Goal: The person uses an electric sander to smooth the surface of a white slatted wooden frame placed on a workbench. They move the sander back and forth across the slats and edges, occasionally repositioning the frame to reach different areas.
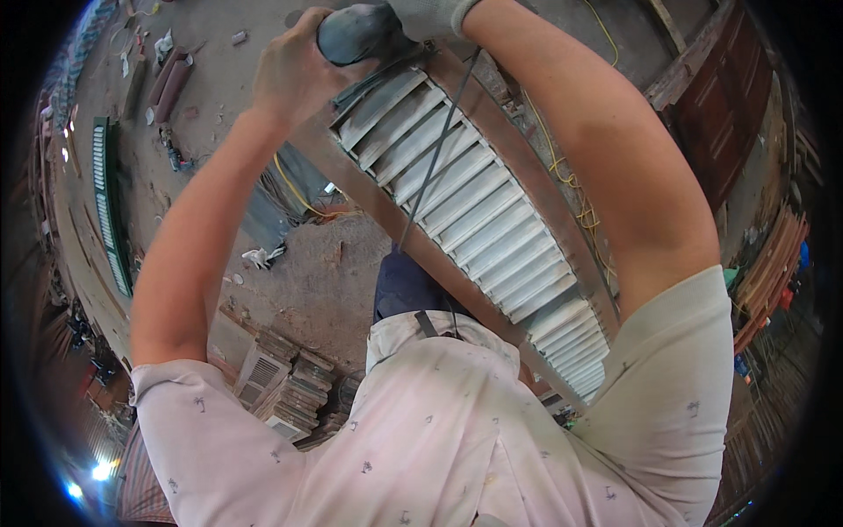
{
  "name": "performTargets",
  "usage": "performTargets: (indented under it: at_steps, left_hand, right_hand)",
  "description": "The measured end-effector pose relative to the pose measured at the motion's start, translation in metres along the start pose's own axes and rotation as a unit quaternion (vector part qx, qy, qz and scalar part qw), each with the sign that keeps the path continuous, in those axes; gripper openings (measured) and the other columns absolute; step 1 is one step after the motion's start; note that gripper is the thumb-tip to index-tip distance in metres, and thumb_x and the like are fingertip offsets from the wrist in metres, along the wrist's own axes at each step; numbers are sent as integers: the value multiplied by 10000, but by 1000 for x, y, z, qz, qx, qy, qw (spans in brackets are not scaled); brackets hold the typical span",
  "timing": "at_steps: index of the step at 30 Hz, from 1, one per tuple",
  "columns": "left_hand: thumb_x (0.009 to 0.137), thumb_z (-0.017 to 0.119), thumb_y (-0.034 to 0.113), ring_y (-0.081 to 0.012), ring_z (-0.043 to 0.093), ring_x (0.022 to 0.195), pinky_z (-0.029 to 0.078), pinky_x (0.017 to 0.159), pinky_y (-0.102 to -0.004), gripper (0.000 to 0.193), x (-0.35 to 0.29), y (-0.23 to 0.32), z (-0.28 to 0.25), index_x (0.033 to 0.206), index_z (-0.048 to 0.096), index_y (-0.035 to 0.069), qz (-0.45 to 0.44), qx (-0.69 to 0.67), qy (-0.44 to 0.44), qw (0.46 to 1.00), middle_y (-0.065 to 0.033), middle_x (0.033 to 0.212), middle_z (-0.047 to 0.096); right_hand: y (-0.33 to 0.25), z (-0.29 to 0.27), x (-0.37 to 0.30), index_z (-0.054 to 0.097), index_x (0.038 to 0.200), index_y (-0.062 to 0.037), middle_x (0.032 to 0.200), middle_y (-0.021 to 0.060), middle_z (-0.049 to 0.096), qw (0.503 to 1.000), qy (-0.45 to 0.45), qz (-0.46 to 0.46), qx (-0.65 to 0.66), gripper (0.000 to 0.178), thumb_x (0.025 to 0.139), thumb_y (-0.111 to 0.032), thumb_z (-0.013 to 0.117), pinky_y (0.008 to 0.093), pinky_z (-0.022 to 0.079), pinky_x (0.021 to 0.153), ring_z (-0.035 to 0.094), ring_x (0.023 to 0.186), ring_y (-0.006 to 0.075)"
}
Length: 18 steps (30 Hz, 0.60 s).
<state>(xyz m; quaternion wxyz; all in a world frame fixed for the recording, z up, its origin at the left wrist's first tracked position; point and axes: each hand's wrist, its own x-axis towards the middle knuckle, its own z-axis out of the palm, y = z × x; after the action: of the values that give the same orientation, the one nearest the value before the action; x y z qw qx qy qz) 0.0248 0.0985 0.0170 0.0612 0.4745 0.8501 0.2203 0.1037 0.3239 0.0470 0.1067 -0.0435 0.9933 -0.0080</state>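
At the top edge, my bare left hand [299, 70] is closed around the side of a dark grey, rounded power tool [356, 35]. My right hand [432, 16], in a grey glove, grips the tool's other side; its fingers are partly cut off by the picture's edge. Below the tool lies a long louvred shutter panel [474, 206] with whitish slats and a brown frame, slanting from upper left to lower right. The tool is at the panel's far end, and its working face is hidden. A dark cord [435, 154] crosses the slats toward my waist.
A green louvred shutter [110, 206] stands at the left. Stacked slatted panels [290, 386] lie at lower left, and brown boards [773, 272] at right. Yellow cable [575, 180] runs beside the panel. A drill-like tool [172, 149] and scraps lie on the dusty floor.
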Motion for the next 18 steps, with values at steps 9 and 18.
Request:
performTargets:
  at_steps: [9,18]
  left_hand:
    - [756,973,396,-359,783,1098,617,958,-463,715,70,12,-5,1311,663,70,73,12,-150,986,-185,1215,784]
    - [677,986,327,-403,760,1122,593,984,-488,684,103,82,0,1261,746,65,139,23,-231,963,-218,1209,789]
  right_hand:
    - [21,31,-34,849,1013,-109,1043,185,835,985,49,153,62,230,893,-199,675,485,642,867,823,989,351]
    - [15,45,-102,822,1149,-114,1139,179,828,945,-6,311,97,296,923,-230,669,506,637,924,813,1072,359]
